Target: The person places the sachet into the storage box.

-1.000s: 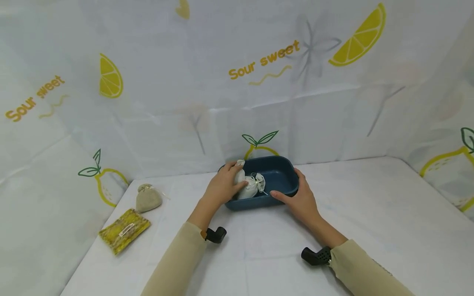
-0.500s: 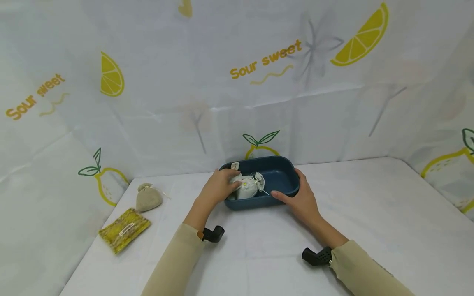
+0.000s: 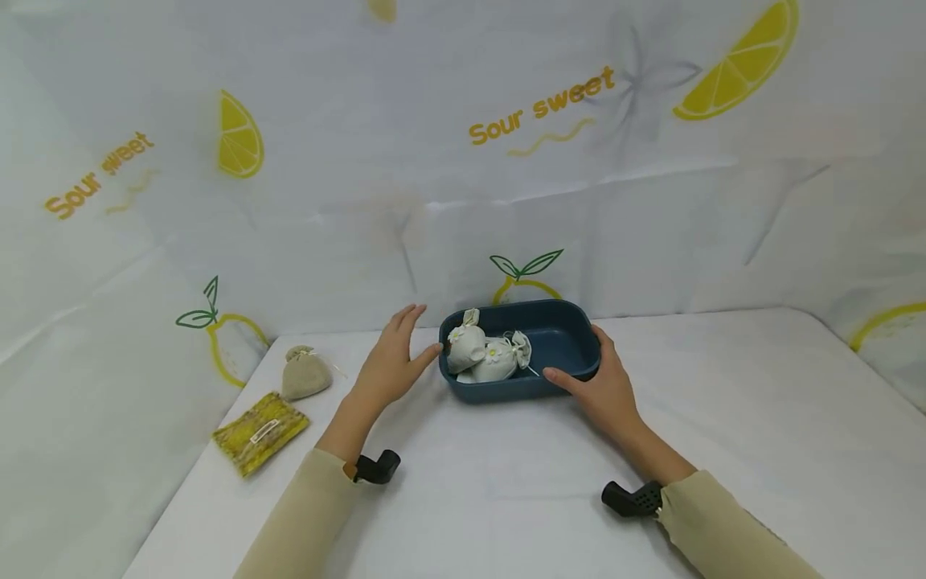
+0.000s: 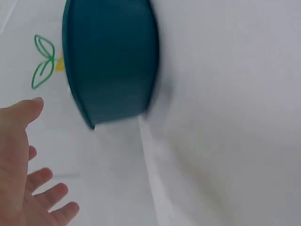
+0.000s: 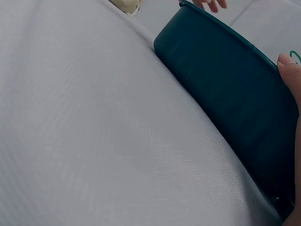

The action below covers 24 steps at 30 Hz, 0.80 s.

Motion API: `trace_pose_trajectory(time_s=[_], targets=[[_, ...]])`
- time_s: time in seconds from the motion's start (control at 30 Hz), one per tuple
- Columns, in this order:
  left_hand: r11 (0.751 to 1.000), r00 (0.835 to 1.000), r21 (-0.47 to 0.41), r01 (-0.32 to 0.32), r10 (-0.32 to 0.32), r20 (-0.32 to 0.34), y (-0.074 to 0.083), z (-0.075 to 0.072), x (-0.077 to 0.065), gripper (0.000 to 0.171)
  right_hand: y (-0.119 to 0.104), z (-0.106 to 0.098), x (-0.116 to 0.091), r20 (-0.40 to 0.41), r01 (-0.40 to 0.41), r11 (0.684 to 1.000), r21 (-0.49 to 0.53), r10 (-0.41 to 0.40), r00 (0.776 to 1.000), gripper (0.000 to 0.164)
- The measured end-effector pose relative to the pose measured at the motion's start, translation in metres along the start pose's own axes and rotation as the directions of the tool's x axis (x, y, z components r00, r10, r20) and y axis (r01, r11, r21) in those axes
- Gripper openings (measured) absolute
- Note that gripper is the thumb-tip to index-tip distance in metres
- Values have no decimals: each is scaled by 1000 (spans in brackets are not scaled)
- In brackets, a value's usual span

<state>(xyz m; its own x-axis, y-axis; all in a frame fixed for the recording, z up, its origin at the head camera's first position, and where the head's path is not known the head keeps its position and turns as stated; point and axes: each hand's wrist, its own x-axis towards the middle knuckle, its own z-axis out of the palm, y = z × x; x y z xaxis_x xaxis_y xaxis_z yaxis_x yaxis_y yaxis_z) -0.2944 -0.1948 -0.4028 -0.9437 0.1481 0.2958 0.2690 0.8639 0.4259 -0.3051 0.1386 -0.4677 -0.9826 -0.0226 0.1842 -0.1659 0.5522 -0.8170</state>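
Observation:
A dark blue rectangular tub point(image 3: 506, 392) stands at the back of the table against the printed cloth. Its left half holds two off-white drawstring pouches with small flowers, one pouch point(image 3: 466, 354) upright at the left end and another pouch point(image 3: 497, 360) lying beside it. My right hand point(image 3: 606, 394) grips the tub's right end, thumb on the front rim and fingers round the outer side. Just off the left end is my left hand point(image 3: 391, 362), fingers spread and holding nothing. In the left wrist view, its thumb and fingers stay apart from the tub point(image 4: 113, 61).
A beige drawstring pouch point(image 3: 305, 375) sits at the table's left edge. In front of it lies a yellow patterned packet point(image 3: 262, 434) with a white label. White cloth with lemon prints point(image 3: 240, 135) hangs behind the white-covered table point(image 3: 521, 515).
My left hand has let go of the upright pouch and drawn out of the tub to the left. My right hand keeps its grip on the tub. The head view has shifted slightly.

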Motion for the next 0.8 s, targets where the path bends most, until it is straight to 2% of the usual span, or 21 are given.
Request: trace_pose_trajectory(time_s=[0.2,0.3,0.43,0.53,0.67,0.8], targets=[[998,997,42,47,-44,-70,-36,-35,-16,78,1,-2,0,0,-7,1000,-1,7,1000,113],[994,992,81,71,-62,-111,-58,-48,-25,82,0,-1,1,1,-6,1000,-2,6,1000,113],[985,988,137,106,-89,-127,-85,-62,-35,89,-1,-1,1,-1,-2,1000,-1,2,1000,113],[984,986,132,119,-102,-129,-103,-66,-40,92,-1,-2,0,-3,-1,1000,-3,1,1000,112],[983,983,112,144,-129,-129,-123,-65,-44,95,-1,-1,1,-1,-1,1000,-5,1,1000,112],[975,980,95,200,-196,-44,-138,-62,-47,104,-1,-1,0,-2,4,1000,-3,-4,1000,112]])
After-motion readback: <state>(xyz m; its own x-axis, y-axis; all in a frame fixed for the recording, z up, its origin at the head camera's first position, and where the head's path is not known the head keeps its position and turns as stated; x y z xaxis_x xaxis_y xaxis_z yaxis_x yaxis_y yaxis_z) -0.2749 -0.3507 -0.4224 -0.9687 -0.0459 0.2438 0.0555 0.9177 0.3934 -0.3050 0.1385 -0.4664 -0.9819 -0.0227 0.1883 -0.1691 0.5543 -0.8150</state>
